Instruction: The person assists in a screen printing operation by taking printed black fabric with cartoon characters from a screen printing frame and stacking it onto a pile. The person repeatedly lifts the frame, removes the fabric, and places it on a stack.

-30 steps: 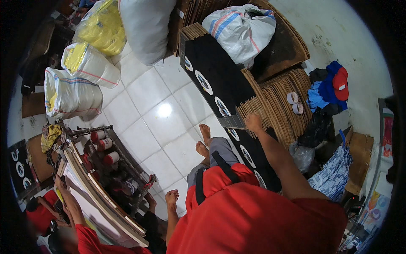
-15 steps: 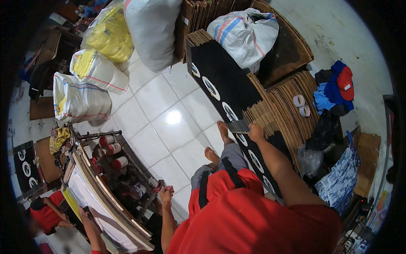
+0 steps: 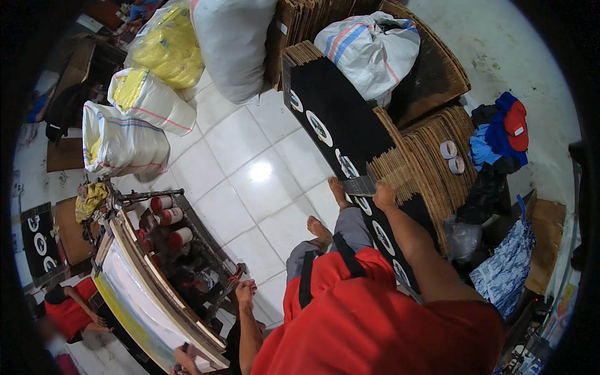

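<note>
Flat black cardboard sheet (image 3: 360,185) sits at the near edge of a tall stack of brown cardboard sheets (image 3: 431,156), just beside the person's bare foot (image 3: 339,190). Its long side runs left to right, and its free end points left, out over the white tiled floor (image 3: 250,156). The right hand (image 3: 383,197) grips the sheet's right end with its fingers closed on it. A long black printed board (image 3: 331,125) with round white marks leans on the stack behind it. The left hand (image 3: 245,291) rests on the dark metal frame (image 3: 215,275) of a low printing table (image 3: 156,300); I cannot tell how its fingers are set. The floor between the stack and the table has wide open room. White stuffed sacks (image 3: 125,140) lie well apart, up on the left.
</note>
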`<state>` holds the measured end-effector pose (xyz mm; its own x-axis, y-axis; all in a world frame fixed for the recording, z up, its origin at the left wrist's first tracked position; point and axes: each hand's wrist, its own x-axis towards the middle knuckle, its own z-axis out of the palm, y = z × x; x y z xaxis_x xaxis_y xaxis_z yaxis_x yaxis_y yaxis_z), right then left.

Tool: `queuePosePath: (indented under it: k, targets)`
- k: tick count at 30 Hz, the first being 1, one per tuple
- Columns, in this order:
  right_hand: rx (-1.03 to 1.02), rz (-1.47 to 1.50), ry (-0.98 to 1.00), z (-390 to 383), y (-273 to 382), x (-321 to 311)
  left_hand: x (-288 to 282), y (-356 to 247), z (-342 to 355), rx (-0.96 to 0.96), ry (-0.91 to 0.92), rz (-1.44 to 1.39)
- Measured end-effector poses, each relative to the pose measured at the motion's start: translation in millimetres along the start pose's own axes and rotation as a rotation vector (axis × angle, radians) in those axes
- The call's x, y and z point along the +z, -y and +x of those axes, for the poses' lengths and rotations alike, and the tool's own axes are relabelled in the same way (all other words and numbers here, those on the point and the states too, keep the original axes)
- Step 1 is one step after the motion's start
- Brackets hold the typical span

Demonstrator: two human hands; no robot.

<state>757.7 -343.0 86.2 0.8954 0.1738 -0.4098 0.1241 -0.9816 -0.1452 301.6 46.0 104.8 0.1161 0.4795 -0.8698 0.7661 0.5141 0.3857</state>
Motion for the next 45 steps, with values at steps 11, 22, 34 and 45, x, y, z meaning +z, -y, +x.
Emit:
queuePosePath:
  k: [11,22,34,45]
  targets:
    - [0.097,0.100,0.187,-54,5,17,20,38,-18,-0.196,0.074,0.088]
    - [0.144,-0.062,0.535,-172,-99,109,73,-35,-24,0.081,0.160,-0.036]
    - [0.058,0.708,0.235,-115,-57,61,92,102,-87,-0.091,0.076,-0.053]
    - [-0.068,-0.087,0.559,-208,-147,120,125,263,-174,-0.146,0.094,0.055]
